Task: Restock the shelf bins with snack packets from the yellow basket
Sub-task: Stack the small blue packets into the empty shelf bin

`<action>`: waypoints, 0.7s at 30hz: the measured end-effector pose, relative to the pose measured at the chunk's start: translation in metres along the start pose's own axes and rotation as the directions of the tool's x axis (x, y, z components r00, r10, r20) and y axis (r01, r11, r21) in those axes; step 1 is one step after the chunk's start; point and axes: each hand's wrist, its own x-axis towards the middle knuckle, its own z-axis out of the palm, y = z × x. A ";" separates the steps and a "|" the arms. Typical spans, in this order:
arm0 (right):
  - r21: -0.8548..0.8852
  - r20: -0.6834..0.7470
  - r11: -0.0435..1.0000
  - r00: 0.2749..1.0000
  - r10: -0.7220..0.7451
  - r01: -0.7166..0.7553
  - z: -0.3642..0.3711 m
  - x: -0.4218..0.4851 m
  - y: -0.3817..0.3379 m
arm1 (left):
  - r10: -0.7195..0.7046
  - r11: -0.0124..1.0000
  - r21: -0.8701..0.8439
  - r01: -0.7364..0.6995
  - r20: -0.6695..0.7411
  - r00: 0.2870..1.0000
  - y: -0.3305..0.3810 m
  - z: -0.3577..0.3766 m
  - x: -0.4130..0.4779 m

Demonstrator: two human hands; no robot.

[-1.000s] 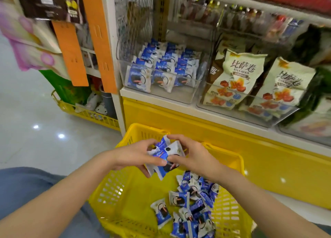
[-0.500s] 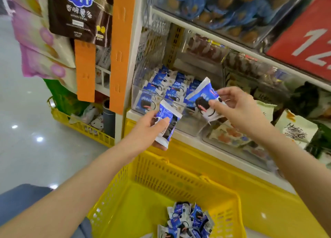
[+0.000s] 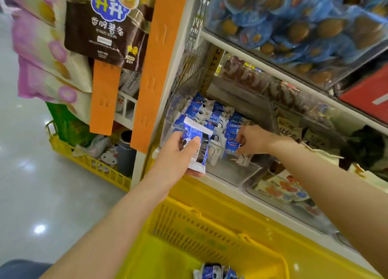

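Note:
A clear shelf bin (image 3: pixel 235 171) on the lowest shelf holds rows of blue-and-white snack packets (image 3: pixel 212 115). My left hand (image 3: pixel 178 150) grips one blue-and-white packet (image 3: pixel 198 144) just in front of the bin's left front corner. Inside the bin, my right hand (image 3: pixel 253 139) pinches another packet (image 3: pixel 232 143) among the rows at the right side. The yellow basket (image 3: pixel 210 226) stands below my arms, and a few packets (image 3: pixel 216 272) show at its bottom edge.
Orange strips (image 3: pixel 159 64) and hanging snack bags (image 3: pixel 105 27) sit left of the shelf. A neighbouring bin (image 3: pixel 289 192) with printed bags lies to the right. The shelf above carries a bin of blue-wrapped snacks (image 3: pixel 294 27). Another yellow crate (image 3: pixel 90 163) stands on the floor at left.
Both hands rose from the basket to the shelf. My right hand has gone down into the bin with its packet. My left hand moved up to the bin's front.

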 end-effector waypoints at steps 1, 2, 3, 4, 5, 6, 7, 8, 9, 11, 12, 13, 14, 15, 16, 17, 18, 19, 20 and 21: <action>0.002 0.011 1.000 1.000 0.005 -0.005 0.003 0.004 0.000 | -0.003 1.000 -0.016 0.003 0.006 1.000 0.002 0.000 0.001; -0.011 0.013 1.000 1.000 0.004 -0.004 0.005 0.007 0.000 | -0.006 0.999 -0.036 0.006 0.015 1.000 0.003 0.001 0.001; -0.039 0.008 0.999 1.000 0.002 -0.001 0.007 0.010 0.001 | -0.009 0.999 -0.054 0.010 0.026 1.000 0.005 0.002 0.001; -0.078 0.006 0.997 1.000 0.008 -0.007 0.008 0.011 0.002 | -0.014 0.998 -0.062 0.016 0.037 0.999 0.006 0.003 0.001; -0.113 0.004 0.993 1.000 0.022 -0.022 0.007 0.011 0.002 | -0.023 0.998 -0.065 0.026 0.048 0.999 0.007 0.003 0.001; -0.127 -0.006 0.991 0.999 0.036 -0.037 0.006 0.010 0.003 | -0.031 0.997 -0.066 0.035 0.058 0.998 0.007 0.003 0.000; -0.096 -0.034 0.994 0.998 0.044 -0.047 0.005 0.009 0.002 | -0.039 0.997 -0.069 0.043 0.062 0.997 0.006 0.003 0.000; -0.004 -0.086 0.999 0.995 0.050 -0.050 0.002 0.007 0.000 | -0.044 0.996 -0.070 0.049 0.066 0.997 0.006 0.002 0.000; 0.138 -0.155 0.989 0.986 0.064 -0.042 -0.001 0.002 -0.004 | -0.049 0.996 -0.070 0.054 0.074 0.996 0.005 0.002 0.000; 0.494 -0.244 0.869 0.962 0.125 0.012 -0.009 -0.013 -0.020 | -0.046 0.997 -0.059 0.051 0.086 0.995 0.004 0.001 -0.001; 0.643 -0.237 0.764 0.962 0.133 0.052 -0.012 -0.022 -0.029 | -0.034 0.998 -0.055 0.040 0.099 0.995 0.004 0.001 -0.001; 0.738 -0.214 0.669 0.971 0.110 0.087 -0.014 -0.033 -0.037 | -0.012 0.999 -0.046 0.017 0.111 0.994 0.004 0.001 -0.002; 0.782 -0.200 0.612 0.978 0.066 0.118 -0.016 -0.044 -0.044 | 0.013 1.000 -0.016 -0.011 0.119 0.993 0.003 0.001 -0.003; 0.795 -0.202 0.586 0.979 0.016 0.155 -0.017 -0.055 -0.050 | 0.041 0.999 0.027 -0.044 0.128 0.991 0.002 0.002 -0.003; 0.794 -0.222 0.574 0.974 -0.032 0.200 -0.017 -0.064 -0.054 | 0.072 0.994 0.069 -0.082 0.135 0.988 0.001 0.003 -0.003; 0.783 -0.257 0.571 0.964 -0.064 0.246 -0.016 -0.071 -0.056 | 0.105 0.988 0.099 -0.118 0.133 0.986 0.001 0.005 -0.004; 0.761 -0.308 0.580 0.949 -0.071 0.291 -0.016 -0.077 -0.057 | 0.134 0.981 0.127 -0.149 0.118 0.984 0.001 0.008 -0.005; 0.730 -0.374 0.598 0.926 -0.057 0.332 -0.016 -0.082 -0.058 | 0.157 0.971 0.166 -0.170 0.088 0.984 0.000 0.009 -0.005; 0.687 -0.447 0.626 0.894 -0.037 0.369 -0.015 -0.087 -0.058 | 0.168 0.956 0.235 -0.176 0.052 0.984 -0.001 0.011 -0.004; 0.631 -0.519 0.663 0.854 -0.025 0.403 -0.015 -0.092 -0.058 | 0.152 0.940 0.307 -0.148 0.011 0.988 -0.002 0.012 -0.005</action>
